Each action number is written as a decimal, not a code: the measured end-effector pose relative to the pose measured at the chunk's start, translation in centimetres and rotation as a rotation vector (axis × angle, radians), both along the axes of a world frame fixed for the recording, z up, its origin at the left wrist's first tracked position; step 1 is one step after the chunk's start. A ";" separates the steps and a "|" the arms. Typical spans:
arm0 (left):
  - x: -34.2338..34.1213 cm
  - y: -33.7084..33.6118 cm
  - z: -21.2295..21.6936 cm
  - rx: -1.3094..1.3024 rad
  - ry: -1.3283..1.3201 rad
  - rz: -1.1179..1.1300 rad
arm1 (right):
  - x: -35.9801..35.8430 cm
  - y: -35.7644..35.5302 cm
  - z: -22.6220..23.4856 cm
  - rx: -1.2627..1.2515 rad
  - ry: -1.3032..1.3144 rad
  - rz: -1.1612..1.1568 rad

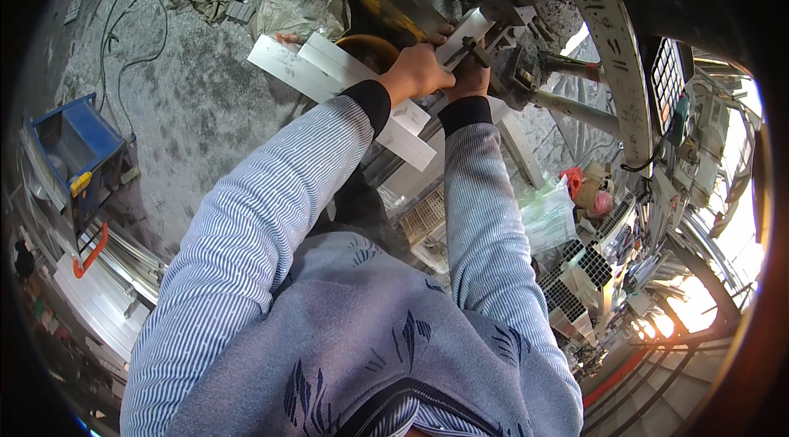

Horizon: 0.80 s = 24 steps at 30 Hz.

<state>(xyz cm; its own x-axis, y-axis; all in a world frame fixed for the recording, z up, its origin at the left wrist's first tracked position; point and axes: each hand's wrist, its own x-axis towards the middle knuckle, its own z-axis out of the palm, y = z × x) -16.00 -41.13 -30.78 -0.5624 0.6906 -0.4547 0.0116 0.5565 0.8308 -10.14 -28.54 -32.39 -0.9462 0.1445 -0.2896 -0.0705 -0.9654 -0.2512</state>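
My left hand (pixel 419 69) is closed over a white metal profile (pixel 470 30) that lies on a machine bed (pixel 526 67) in front of me. Beside it, my right hand (pixel 467 75) grips a dark lever or clamp handle (pixel 472 49) just above the same profile. Two longer white metal bars (pixel 329 67) lie under my left wrist and run off to the left. Both forearms, in blue-and-white striped sleeves, reach up from the lower edge.
A blue bin (pixel 78 149) stands on the concrete floor at the left, above stacked metal sections (pixel 107 272). Cables (pixel 131 9) trail across the floor. At the right are a keypad panel (pixel 667 79), honeycomb-ended profiles (pixel 575 281) and clutter.
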 end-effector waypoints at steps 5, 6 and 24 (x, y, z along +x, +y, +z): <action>-0.1 -0.5 0.3 0.046 0.005 0.013 | 0.1 -0.1 -0.3 0.001 0.009 0.018; -0.1 -0.8 0.5 0.055 -0.048 0.011 | 0.2 -0.3 -0.3 -0.047 0.022 0.019; 0.3 -1.1 0.6 0.116 -0.060 0.068 | 0.3 -1.1 0.4 -0.080 -0.067 -0.049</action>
<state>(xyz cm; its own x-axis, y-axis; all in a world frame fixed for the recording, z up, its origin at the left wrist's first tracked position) -15.73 -42.20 -30.20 -0.5838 0.7016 -0.4085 -0.0742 0.4549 0.8874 -9.85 -29.68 -32.03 -0.9167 0.1637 -0.3645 -0.1034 -0.9784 -0.1793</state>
